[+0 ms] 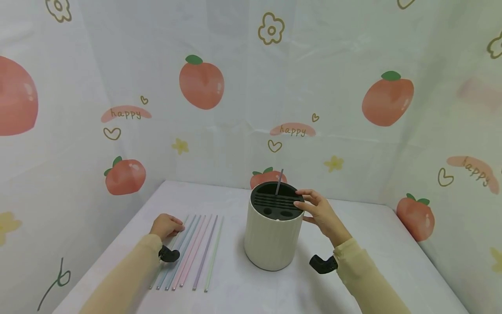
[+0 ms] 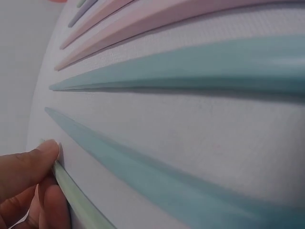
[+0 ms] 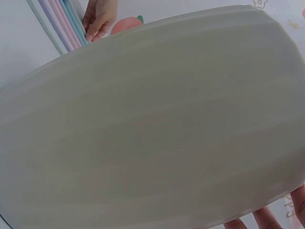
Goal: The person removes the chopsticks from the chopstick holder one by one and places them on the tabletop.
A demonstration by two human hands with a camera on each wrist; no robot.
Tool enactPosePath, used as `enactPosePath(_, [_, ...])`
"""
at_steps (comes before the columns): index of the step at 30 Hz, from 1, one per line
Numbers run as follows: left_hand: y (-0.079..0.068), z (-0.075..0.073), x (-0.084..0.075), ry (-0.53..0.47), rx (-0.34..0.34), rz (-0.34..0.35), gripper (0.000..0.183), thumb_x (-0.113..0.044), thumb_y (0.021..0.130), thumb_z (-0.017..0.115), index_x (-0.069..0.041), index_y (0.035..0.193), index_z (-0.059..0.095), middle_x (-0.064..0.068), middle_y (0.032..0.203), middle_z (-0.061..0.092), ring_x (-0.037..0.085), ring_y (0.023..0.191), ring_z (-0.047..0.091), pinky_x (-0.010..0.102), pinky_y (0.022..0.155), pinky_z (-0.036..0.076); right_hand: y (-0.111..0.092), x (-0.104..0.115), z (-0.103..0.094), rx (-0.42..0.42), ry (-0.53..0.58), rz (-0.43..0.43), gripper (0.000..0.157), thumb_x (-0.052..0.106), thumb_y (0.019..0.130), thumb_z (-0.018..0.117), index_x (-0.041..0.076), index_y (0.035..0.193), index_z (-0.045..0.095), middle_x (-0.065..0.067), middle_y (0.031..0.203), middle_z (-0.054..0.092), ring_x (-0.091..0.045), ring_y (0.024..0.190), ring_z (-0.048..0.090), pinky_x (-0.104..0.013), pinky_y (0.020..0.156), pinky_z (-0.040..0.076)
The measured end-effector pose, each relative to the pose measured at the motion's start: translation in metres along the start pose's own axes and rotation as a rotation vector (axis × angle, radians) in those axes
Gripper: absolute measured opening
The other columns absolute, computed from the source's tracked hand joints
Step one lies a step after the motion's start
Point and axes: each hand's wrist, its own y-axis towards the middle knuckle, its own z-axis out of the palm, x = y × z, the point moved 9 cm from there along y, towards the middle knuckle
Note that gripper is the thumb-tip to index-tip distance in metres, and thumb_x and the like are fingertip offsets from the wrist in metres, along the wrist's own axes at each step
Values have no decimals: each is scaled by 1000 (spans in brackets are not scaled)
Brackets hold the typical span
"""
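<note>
My left hand [image 1: 165,225] pinches the far, thin end of a pale green chopstick [image 2: 81,199], the leftmost of a row on the table. Thumb and finger meet at its tip in the left wrist view; the stick lies low, close to the tabletop. Right of it stands a cream ribbed utensil holder [image 1: 270,242] with a black slotted top [image 1: 260,200]. One purple chopstick [image 1: 279,181] sticks up out of that top. My right hand [image 1: 320,211] rests on the holder's right rim, fingers spread over the top edge and side. The holder hides most of this hand in the right wrist view.
Beside the held stick lie two blue chopsticks [image 1: 181,248], two pink ones [image 1: 196,248], a purple one [image 1: 205,253] and a green one [image 1: 214,255], roughly parallel. A white table [image 1: 392,261] carries everything. A peach-printed curtain [image 1: 235,131] closes off the back and sides.
</note>
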Motion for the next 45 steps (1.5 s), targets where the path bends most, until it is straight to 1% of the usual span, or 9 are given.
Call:
enactPosePath(7, [0,1,2,-19,4,-3,19,-2,78,75,10,91,69,-1,67,63,7,57,55,20,54,52,0,-1,-1,-2,5,6,44,19,93,64,7,132,47,-16,135,47,-14,105,60,-56,99,47])
enactPosePath(12, [-2,-2,-15,-77,18,15,27,-4,83,71,13,102,65,1,74,66,9,63,59,21,59,54,0,0,0,1,-6,4,47,20,94,64,5,134,45,-16,133,47,-13,105,59,-56,100,46])
enactPosePath(15, [-2,1,-44,-128,52,66,37,-8,88,69,14,116,59,11,94,69,15,80,64,27,76,58,-2,2,1,10,-16,-2,48,20,95,62,3,135,43,-18,135,45,-13,106,58,-56,100,45])
enactPosePath(19, [-10,16,-109,-171,143,193,44,-16,93,65,9,128,53,18,120,63,21,102,62,37,97,52,-2,2,0,11,-17,-6,48,20,95,62,3,135,43,-18,134,46,-13,106,58,-56,100,46])
enactPosePath(25, [-45,51,-219,-296,271,364,36,-13,94,64,4,124,57,9,114,62,16,95,59,32,94,53,-1,0,-1,5,-18,-4,47,21,94,63,5,135,45,-16,133,47,-15,109,56,-55,100,46])
enactPosePath(29, [-68,76,-267,-368,330,433,32,-9,92,65,2,122,59,12,118,62,22,101,62,34,95,53,-1,2,1,12,-4,-8,48,20,95,62,2,135,43,-18,134,46,-13,106,58,-56,100,45])
enactPosePath(35, [-86,110,-300,-337,374,481,31,-13,90,69,-4,119,64,12,117,64,17,101,62,37,96,51,-1,2,1,15,5,-4,49,19,95,61,1,136,42,-18,133,46,-12,105,59,-57,101,44])
enactPosePath(41, [-89,135,-312,-298,409,501,30,-13,90,69,-3,118,64,14,117,66,19,105,63,40,97,51,-1,1,0,9,13,1,48,19,95,62,2,135,43,-16,130,49,-13,106,58,-57,101,44])
enactPosePath(45, [-89,145,-315,-284,411,503,26,-8,89,69,-2,114,66,15,115,67,19,103,64,35,94,52,-1,2,0,10,12,-2,48,19,95,62,2,135,43,-15,130,49,-14,107,57,-56,100,45])
